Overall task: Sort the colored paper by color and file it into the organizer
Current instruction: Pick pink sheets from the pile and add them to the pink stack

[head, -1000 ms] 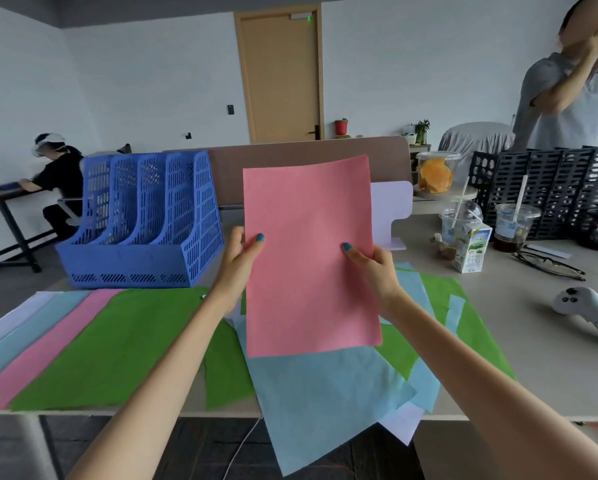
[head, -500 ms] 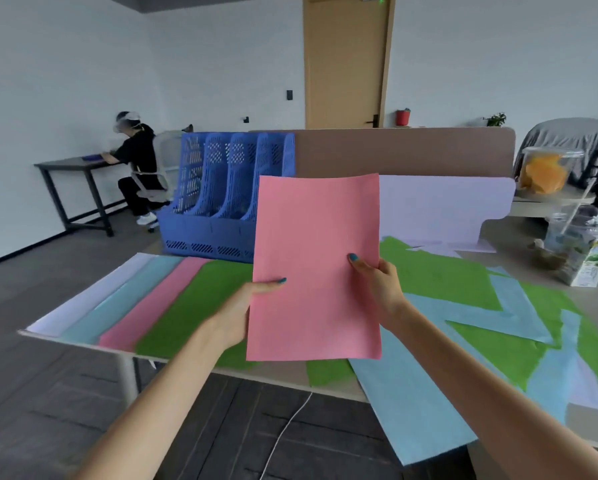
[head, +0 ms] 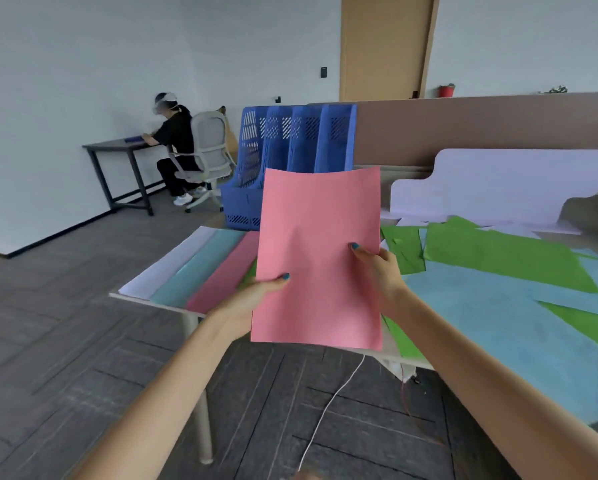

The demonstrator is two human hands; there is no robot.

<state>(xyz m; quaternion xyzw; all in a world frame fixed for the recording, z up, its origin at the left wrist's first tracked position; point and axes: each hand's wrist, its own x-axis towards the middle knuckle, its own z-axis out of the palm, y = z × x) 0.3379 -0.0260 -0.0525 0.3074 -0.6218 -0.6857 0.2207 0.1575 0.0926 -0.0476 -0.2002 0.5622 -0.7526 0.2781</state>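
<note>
Pink sheet point(head: 318, 251) is being pinched by left hand point(head: 256, 294) and right hand point(head: 384, 271) fingers point(head: 361, 250); probably the pink pile point(head: 221, 277) is waiting.

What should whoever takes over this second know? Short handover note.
Hands: left hand pinches the pink sheet at its left edge; right hand pinches the right edge, sheet upright in front of the table.
The blue organizer stands at the table's far left; no paper visible in it.
Done: white, teal, pink and green stacks lie side by side at the left end.
Left: sort the loose green sheets and blue sheets, file everything.
</note>
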